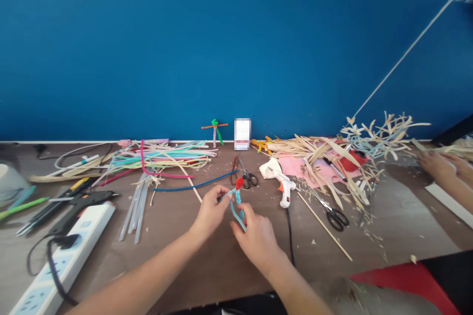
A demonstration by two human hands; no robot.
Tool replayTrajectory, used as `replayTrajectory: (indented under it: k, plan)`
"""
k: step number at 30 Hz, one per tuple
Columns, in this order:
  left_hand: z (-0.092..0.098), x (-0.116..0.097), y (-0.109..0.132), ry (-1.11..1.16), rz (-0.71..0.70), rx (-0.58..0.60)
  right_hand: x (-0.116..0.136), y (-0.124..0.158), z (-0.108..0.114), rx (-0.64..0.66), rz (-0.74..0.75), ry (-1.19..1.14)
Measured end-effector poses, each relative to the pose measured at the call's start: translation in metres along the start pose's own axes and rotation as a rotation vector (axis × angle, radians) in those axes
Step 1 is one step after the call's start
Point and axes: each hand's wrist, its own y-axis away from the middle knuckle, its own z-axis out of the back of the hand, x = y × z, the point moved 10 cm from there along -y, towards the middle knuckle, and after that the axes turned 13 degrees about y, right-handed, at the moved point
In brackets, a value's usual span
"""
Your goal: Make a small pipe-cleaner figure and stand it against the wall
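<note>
Above the table's front middle, both hands are closed around a small light-blue pipe-cleaner figure [238, 198] with a red knob [240, 183] on top. My left hand [213, 209] pinches its upper left part between thumb and fingers. Lower down, my right hand [256, 234] grips the body and a blue strand that hangs between the two hands. Parts of the figure are hidden by my fingers. Just beyond lie black-handled scissors [250, 179] and a brown twisted pipe cleaner [234, 169]. A dark blue pipe cleaner [195, 184] stretches out to the left.
Coloured pipe cleaners [162, 153], clear glue sticks [136, 211], a black glue gun [83, 204] and a power strip [66, 266] are at left. Rightward lie a white glue gun [285, 192], scissors [336, 217] and dried strips [310, 147]. Another person's hands [443, 165] work far right.
</note>
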Motion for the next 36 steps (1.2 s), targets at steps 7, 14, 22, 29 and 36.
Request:
replayTrajectory:
  k: [7,14,22,29,36]
  plan:
    - [-0.002,0.0,0.0,-0.055,0.018,0.034,0.012,0.002,0.003,0.033,0.117,-0.037]
    - [-0.005,-0.015,0.004,-0.3,-0.063,0.124,0.006,0.0,0.041,-0.015,0.152,0.006]
    - [-0.037,-0.038,0.022,-0.748,-0.255,0.424,0.008,-0.014,0.076,-0.033,0.252,0.067]
    - [-0.069,-0.051,0.055,-0.768,-0.395,0.871,0.044,-0.023,0.103,0.061,0.576,0.061]
    - [-0.065,-0.08,0.07,-0.622,-0.493,0.946,0.02,-0.061,0.064,0.42,0.448,-0.377]
